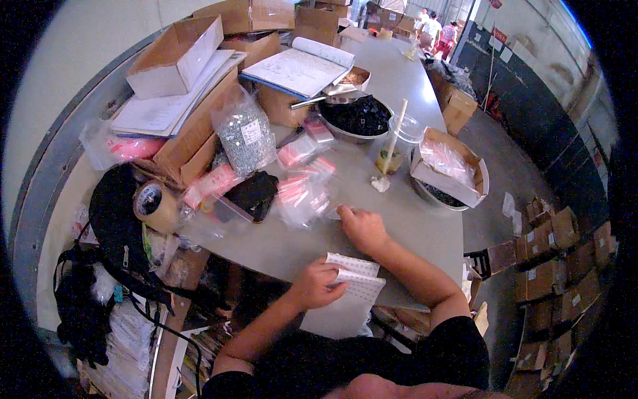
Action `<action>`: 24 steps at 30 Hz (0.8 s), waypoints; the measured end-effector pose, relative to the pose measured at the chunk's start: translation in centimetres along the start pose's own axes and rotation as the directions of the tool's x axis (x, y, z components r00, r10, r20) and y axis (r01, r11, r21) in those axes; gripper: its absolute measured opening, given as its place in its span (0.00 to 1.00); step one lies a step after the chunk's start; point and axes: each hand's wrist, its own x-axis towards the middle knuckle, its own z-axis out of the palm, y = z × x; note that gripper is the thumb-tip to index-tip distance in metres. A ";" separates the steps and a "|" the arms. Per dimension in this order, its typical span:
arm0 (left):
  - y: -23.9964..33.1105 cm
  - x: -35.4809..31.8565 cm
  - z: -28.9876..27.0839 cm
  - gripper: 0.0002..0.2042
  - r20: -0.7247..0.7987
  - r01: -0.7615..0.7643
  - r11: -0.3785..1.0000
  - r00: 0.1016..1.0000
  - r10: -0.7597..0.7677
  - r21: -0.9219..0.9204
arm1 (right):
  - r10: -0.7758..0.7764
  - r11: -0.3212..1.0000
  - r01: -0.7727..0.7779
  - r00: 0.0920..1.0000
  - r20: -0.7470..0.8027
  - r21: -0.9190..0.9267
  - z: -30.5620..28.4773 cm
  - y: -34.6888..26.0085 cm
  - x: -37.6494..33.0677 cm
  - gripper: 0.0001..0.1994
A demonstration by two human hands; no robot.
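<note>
My left hand is closed on sheets of small printed white labels, folded over near the table's front edge. Further forward, my right hand pinches what looks like a small clear plastic bag; its edges are faint. Just left of those fingers lies a loose pile of small clear zip bags with red strips. More such bags lie behind the pile. Beside them is a black cloth-like bundle. A big clear bag of small metal parts stands behind it.
A metal bowl of black parts holds a scoop. A clear cup with a stick stands right of it, near a cardboard box of bags. Tape lies left. Cartons stack on the floor; people are far off.
</note>
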 end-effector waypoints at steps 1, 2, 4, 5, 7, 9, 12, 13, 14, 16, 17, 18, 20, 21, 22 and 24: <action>-0.1 -0.1 0.1 0.06 0.000 -0.006 1.000 1.000 0.006 0.003 | 0.062 0.996 -0.060 0.997 -0.035 0.065 0.0 0.4 0.0 0.19; -0.2 -0.1 0.2 0.06 0.001 -0.012 1.000 1.000 0.012 0.005 | 0.128 0.984 -0.118 0.990 -0.065 0.133 -0.1 1.0 -0.1 0.17; -0.1 0.2 0.1 0.07 0.006 -0.029 0.999 1.000 0.029 0.018 | 0.219 0.945 -0.152 0.952 -0.216 0.291 -1.1 2.6 -0.3 0.13; 0.3 0.4 -0.2 0.07 0.007 -0.040 0.999 0.999 0.040 0.026 | 0.251 0.921 -0.119 0.909 -0.331 0.372 -2.4 3.6 -0.3 0.12; 0.5 0.7 -0.2 0.07 0.002 -0.048 0.999 0.999 0.048 0.017 | 0.353 0.892 -0.112 0.776 -0.522 0.437 -5.2 7.0 -0.1 0.11; 0.6 0.6 -0.2 0.07 -0.011 -0.029 1.000 1.000 0.029 -0.007 | 0.523 0.835 -0.253 0.641 -0.562 0.488 -9.1 11.0 0.0 0.10; 0.2 0.4 0.1 0.07 0.013 -0.021 1.000 1.000 0.021 -0.010 | 0.547 0.836 -0.331 0.458 -0.700 0.437 -11.4 20.3 -1.3 0.14; 0.2 0.4 0.1 0.07 0.011 -0.024 1.000 1.000 0.024 -0.012 | 0.542 0.830 -0.423 0.462 -0.702 0.362 -12.9 19.9 -1.7 0.13; 0.1 0.4 0.1 0.07 0.009 -0.028 1.000 1.000 0.028 -0.014 | 0.549 0.798 -0.540 0.471 -0.690 0.267 -12.9 20.9 -1.9 0.13; 0.2 0.5 0.0 0.08 0.007 -0.025 1.000 1.000 0.025 -0.015 | 0.569 0.683 -0.729 0.483 -0.665 0.055 -12.8 22.6 -2.2 0.12; 0.5 0.6 -0.1 0.08 0.007 -0.019 1.000 1.000 0.019 -0.015 | 0.595 0.690 -0.722 0.522 -0.611 0.056 -13.0 21.9 -2.9 0.11; 0.6 0.7 -0.2 0.08 0.007 -0.014 1.000 1.000 0.014 -0.016 | 0.523 0.720 -0.694 0.524 -0.672 0.019 -12.6 22.4 -2.9 0.11; 0.7 0.7 -0.2 0.08 0.010 -0.007 1.000 1.000 0.007 -0.021 | 0.373 0.761 -0.646 0.513 -0.773 -0.062 -11.7 22.9 -3.2 0.11; 0.8 0.7 -0.1 0.08 0.011 -0.004 1.000 1.000 0.005 -0.024 | 0.285 0.787 -0.606 0.521 -0.804 -0.114 -11.3 22.9 -3.5 0.11; 0.8 0.6 -0.2 0.08 0.007 0.011 1.000 1.000 -0.011 -0.012 | 0.196 0.820 -0.551 0.528 -0.826 -0.158 -11.4 20.4 -2.5 0.11; 1.1 0.4 -0.5 0.08 0.007 0.033 0.999 0.999 -0.033 0.002 | 0.204 0.925 -0.376 0.619 -0.759 -0.058 -11.5 14.3 -1.2 0.12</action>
